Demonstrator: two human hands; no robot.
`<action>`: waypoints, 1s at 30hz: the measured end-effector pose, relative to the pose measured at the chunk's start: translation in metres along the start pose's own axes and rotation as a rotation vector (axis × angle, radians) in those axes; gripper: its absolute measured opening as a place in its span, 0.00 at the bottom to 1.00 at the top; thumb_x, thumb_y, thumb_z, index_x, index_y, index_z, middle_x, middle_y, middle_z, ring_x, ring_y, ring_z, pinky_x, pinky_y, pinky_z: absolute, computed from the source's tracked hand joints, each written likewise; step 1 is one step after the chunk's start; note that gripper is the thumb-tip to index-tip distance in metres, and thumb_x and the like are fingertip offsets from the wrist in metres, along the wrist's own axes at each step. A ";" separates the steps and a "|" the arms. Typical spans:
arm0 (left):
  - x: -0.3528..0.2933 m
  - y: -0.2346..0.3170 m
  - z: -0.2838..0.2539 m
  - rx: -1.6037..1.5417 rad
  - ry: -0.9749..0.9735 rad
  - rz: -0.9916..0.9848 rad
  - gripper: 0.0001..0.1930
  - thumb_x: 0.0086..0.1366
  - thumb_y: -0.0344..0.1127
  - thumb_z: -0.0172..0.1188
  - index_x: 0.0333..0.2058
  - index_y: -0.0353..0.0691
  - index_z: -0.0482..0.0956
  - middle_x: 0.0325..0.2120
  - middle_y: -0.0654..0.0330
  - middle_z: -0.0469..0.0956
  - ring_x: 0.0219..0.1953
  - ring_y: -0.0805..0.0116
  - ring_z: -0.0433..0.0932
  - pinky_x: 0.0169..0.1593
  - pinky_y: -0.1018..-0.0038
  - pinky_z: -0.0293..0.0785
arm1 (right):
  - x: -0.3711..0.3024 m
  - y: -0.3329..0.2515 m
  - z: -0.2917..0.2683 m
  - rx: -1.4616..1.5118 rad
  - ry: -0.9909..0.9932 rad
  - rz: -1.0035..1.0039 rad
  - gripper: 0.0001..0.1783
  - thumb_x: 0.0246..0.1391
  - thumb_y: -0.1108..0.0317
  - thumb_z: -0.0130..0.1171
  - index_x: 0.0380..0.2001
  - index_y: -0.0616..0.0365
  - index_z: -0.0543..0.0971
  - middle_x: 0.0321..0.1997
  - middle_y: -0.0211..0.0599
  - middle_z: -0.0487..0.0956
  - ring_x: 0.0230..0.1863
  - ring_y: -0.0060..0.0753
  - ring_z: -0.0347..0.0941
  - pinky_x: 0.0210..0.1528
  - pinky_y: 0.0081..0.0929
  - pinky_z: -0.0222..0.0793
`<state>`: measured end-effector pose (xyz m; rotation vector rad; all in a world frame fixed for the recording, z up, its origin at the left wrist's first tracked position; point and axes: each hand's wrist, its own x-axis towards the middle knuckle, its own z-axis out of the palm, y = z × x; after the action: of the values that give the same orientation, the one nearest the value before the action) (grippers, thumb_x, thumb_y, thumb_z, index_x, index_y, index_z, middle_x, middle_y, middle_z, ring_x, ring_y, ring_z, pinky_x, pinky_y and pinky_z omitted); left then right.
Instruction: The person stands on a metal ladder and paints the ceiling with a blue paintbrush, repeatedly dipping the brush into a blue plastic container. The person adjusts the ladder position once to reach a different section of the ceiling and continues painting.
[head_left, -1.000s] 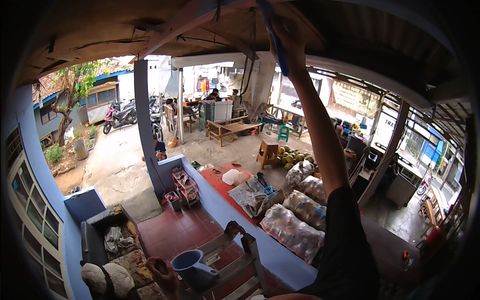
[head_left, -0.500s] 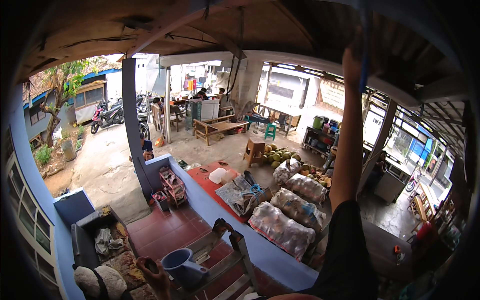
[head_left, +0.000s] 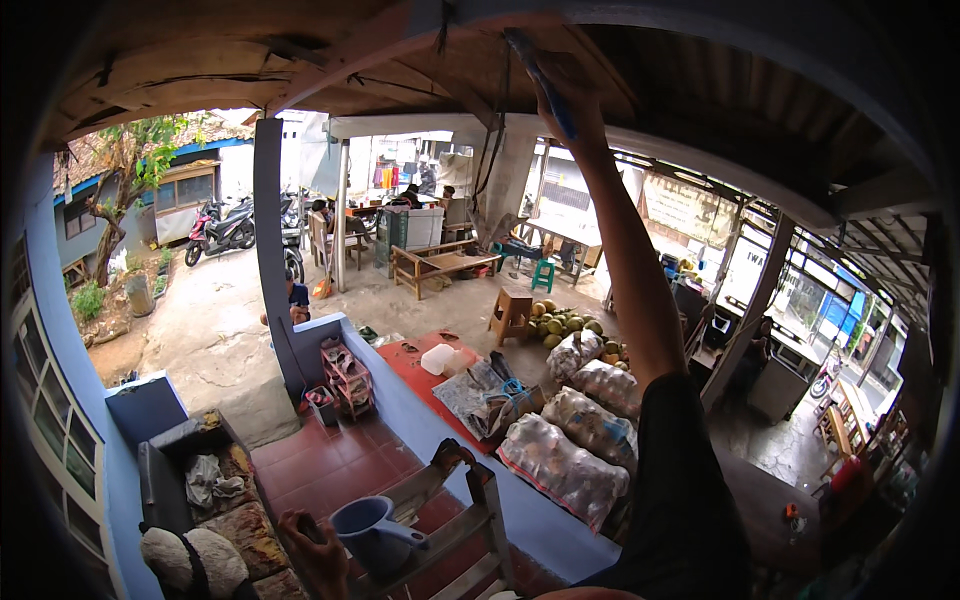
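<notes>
The right arm [head_left: 637, 270] reaches up almost straight from the lower right, leaning leftward, bare from around the elbow, with a dark sleeve [head_left: 690, 480] over the upper part. At its top the right hand [head_left: 574, 100] is raised overhead in a closed grip. The left hand [head_left: 318, 555] sits low near the bottom edge, fingers curled.

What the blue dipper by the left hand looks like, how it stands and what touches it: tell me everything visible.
The dipper is a muted blue, plastic-looking vessel with a rounded wall, a wide open mouth facing up and a stubby handle sticking out to the right. It appears roughly upright, perched on the metal-looking ladder, low in the view. The left hand is just left of it; whether they touch is unclear. Any contents cannot be made out.
</notes>
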<state>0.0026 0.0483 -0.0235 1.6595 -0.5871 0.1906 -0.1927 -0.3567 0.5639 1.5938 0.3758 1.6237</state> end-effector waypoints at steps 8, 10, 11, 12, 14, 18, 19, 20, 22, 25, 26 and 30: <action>0.004 0.013 -0.003 0.064 -0.012 0.028 0.21 0.60 0.28 0.58 0.51 0.34 0.64 0.52 0.47 0.66 0.55 0.50 0.70 0.61 0.59 0.63 | -0.004 0.040 -0.141 -0.638 -0.117 0.129 0.35 0.45 0.75 0.66 0.60 0.41 0.75 0.59 0.38 0.77 0.44 0.37 0.80 0.45 0.34 0.77; 0.003 0.024 0.003 0.051 -0.038 -0.007 0.20 0.60 0.27 0.58 0.50 0.33 0.64 0.52 0.46 0.66 0.55 0.49 0.69 0.61 0.59 0.63 | 0.012 0.034 -0.185 -0.677 0.069 -0.069 0.35 0.43 0.78 0.66 0.58 0.41 0.77 0.57 0.37 0.78 0.44 0.38 0.80 0.46 0.32 0.77; 0.003 0.026 -0.002 0.048 -0.044 -0.020 0.20 0.61 0.27 0.57 0.50 0.33 0.64 0.52 0.46 0.66 0.56 0.49 0.69 0.61 0.59 0.63 | 0.015 0.025 -0.192 -0.649 0.096 -0.142 0.35 0.43 0.79 0.65 0.57 0.42 0.78 0.57 0.37 0.79 0.44 0.38 0.80 0.46 0.31 0.77; 0.004 0.027 -0.006 0.046 -0.051 -0.032 0.20 0.61 0.27 0.57 0.50 0.32 0.64 0.52 0.46 0.66 0.56 0.48 0.69 0.61 0.59 0.63 | 0.017 0.015 -0.200 -0.627 0.120 -0.213 0.34 0.42 0.81 0.65 0.56 0.43 0.79 0.56 0.37 0.79 0.45 0.39 0.79 0.46 0.30 0.76; 0.005 0.029 -0.009 0.063 -0.053 -0.044 0.20 0.61 0.27 0.57 0.51 0.32 0.64 0.52 0.46 0.66 0.57 0.48 0.69 0.61 0.59 0.63 | 0.049 -0.015 -0.216 -0.592 -0.085 -0.292 0.34 0.41 0.84 0.64 0.54 0.44 0.81 0.54 0.36 0.79 0.46 0.39 0.78 0.47 0.29 0.76; 0.003 0.049 -0.011 -0.008 -0.124 -0.133 0.22 0.62 0.31 0.57 0.53 0.31 0.63 0.48 0.46 0.70 0.53 0.50 0.71 0.60 0.61 0.64 | 0.079 -0.047 -0.250 -0.553 -0.595 0.033 0.36 0.47 0.85 0.57 0.60 0.44 0.75 0.56 0.33 0.75 0.53 0.36 0.75 0.54 0.32 0.73; 0.006 0.047 -0.016 -0.054 -0.119 -0.131 0.22 0.62 0.33 0.57 0.53 0.32 0.63 0.45 0.47 0.72 0.49 0.52 0.72 0.58 0.62 0.66 | 0.078 -0.046 -0.247 -0.567 -0.619 0.034 0.37 0.48 0.84 0.55 0.62 0.43 0.73 0.58 0.32 0.74 0.55 0.36 0.73 0.56 0.32 0.71; 0.009 0.047 -0.022 -0.096 -0.108 -0.129 0.23 0.61 0.35 0.57 0.52 0.33 0.62 0.42 0.47 0.73 0.45 0.53 0.74 0.56 0.63 0.69 | 0.077 -0.041 -0.238 -0.576 -0.638 0.036 0.37 0.49 0.84 0.54 0.63 0.42 0.72 0.59 0.32 0.73 0.58 0.36 0.72 0.58 0.32 0.70; 0.010 0.051 -0.023 0.027 -0.121 -0.135 0.22 0.63 0.32 0.55 0.53 0.32 0.61 0.43 0.45 0.73 0.47 0.53 0.74 0.55 0.63 0.70 | 0.083 -0.036 -0.219 -0.604 -0.705 -0.030 0.39 0.49 0.84 0.53 0.65 0.40 0.69 0.61 0.33 0.71 0.62 0.36 0.69 0.62 0.33 0.66; 0.003 0.052 -0.010 0.016 -0.177 -0.098 0.22 0.64 0.31 0.56 0.52 0.30 0.60 0.43 0.44 0.73 0.46 0.52 0.75 0.53 0.63 0.72 | 0.099 -0.026 -0.196 -0.638 -0.763 -0.236 0.39 0.48 0.84 0.52 0.64 0.41 0.70 0.60 0.35 0.71 0.62 0.39 0.68 0.63 0.35 0.65; 0.003 0.052 -0.011 -0.008 -0.166 -0.125 0.22 0.63 0.30 0.56 0.52 0.30 0.60 0.43 0.44 0.73 0.45 0.52 0.75 0.52 0.63 0.72 | 0.102 -0.017 -0.179 -0.612 -0.720 -0.312 0.36 0.49 0.82 0.52 0.62 0.43 0.72 0.57 0.35 0.73 0.58 0.41 0.70 0.62 0.37 0.66; 0.008 0.052 -0.015 0.121 -0.170 -0.101 0.21 0.63 0.28 0.57 0.52 0.30 0.61 0.43 0.43 0.72 0.44 0.50 0.75 0.50 0.61 0.75 | 0.106 -0.036 -0.121 -0.635 -0.672 -0.562 0.19 0.51 0.76 0.59 0.49 0.58 0.78 0.45 0.38 0.75 0.49 0.40 0.74 0.47 0.35 0.75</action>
<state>-0.0123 0.0573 0.0288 1.8300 -0.6274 0.0120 -0.2798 -0.2204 0.5928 1.2747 -0.0603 0.6234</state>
